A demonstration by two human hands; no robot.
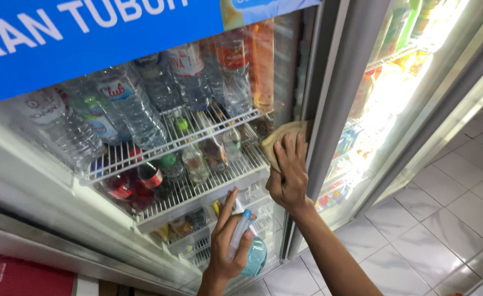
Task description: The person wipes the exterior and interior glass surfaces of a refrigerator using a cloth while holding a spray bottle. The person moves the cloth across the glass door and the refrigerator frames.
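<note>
Beige cloth (279, 143) sits flattened under the right hand (290, 175), fingers spread and pressing it against the glass door (159, 137) of the drinks cooler, close to the grey door frame (329, 109) just right of that hand. Below and to its left, the left hand (226, 252) is closed round a spray bottle (248, 249) with a pale blue body — index finger raised along the nozzle, which points at the glass.

Two slips look possible to me. The cloth is bunched rather than folded flat, so an edge could slide out from under the palm if the glass is wet. The bottle is held low and one-handed near the tiled floor (450, 219); a loose grip would drop it there.

Behind the glass, above the right hand and to its left, a white wire shelf (170, 137) carries large clear water bottles (137, 104) leaning at an angle. Level with the hand, the next shelf holds smaller bottles, some with red labels (122, 186) — dark drinks, as far as I can tell. Beside the left hand the lower shelves hold small items too blurred to name.
</note>
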